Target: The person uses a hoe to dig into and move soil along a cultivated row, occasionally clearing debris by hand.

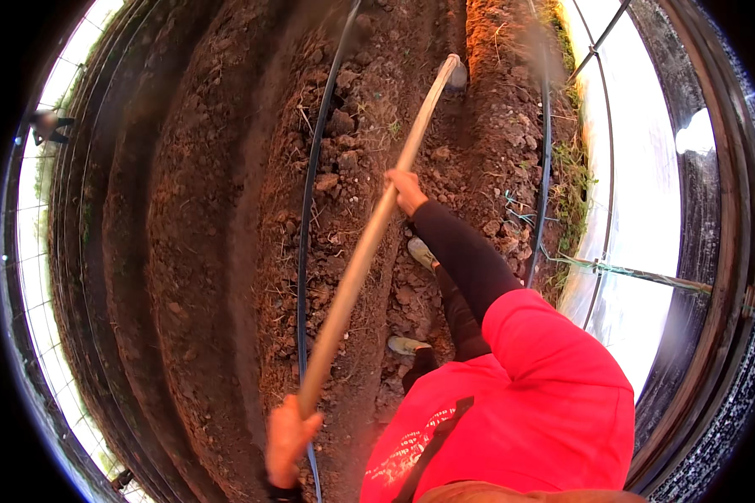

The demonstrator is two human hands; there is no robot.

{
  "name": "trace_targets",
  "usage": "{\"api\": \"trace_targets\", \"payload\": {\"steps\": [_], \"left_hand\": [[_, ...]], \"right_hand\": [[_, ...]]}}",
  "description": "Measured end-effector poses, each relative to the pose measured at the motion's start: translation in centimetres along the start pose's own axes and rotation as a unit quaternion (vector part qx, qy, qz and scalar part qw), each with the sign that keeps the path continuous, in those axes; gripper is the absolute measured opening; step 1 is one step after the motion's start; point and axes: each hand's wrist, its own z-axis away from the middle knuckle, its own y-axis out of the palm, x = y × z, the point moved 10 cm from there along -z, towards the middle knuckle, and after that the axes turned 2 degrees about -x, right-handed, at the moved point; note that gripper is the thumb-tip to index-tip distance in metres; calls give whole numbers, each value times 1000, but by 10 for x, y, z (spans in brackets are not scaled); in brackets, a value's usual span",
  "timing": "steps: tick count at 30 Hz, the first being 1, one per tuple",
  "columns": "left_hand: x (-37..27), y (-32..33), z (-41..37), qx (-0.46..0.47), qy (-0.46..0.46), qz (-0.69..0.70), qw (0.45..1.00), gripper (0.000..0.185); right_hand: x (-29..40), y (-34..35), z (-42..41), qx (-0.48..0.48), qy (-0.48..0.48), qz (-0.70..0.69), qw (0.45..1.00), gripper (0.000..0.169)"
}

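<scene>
A hoe with a long wooden handle (358,270) slants from the bottom middle to the upper right. My left hand (292,437) grips it near its lower end, and my right hand (407,190) is closed round it farther up. The metal hoe blade (457,75) rests at the soil in a furrow beside a raised earth ridge (497,82); its lower edge cannot be made out clearly. Loose clods (346,141) and dry roots lie on the soil left of the handle. Both my shoes stand on broken soil to the right of the handle.
Black irrigation hoses (308,207) (546,163) run along the bed on both sides of me. Green twine (519,210) lies by the right hose. Beyond it are weeds (569,182) and a translucent plastic wall (635,188). A person (50,126) is at the far left.
</scene>
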Motion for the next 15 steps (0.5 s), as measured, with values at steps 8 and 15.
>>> {"api": "trace_targets", "payload": {"steps": [8,15], "left_hand": [[27,241,77,84,-36,127,988,26],[225,320,264,117,-202,6,972,30]], "right_hand": [[-43,-106,63,-1,5,25,1000,15],[-268,-123,285,3,210,8,978,15]]}}
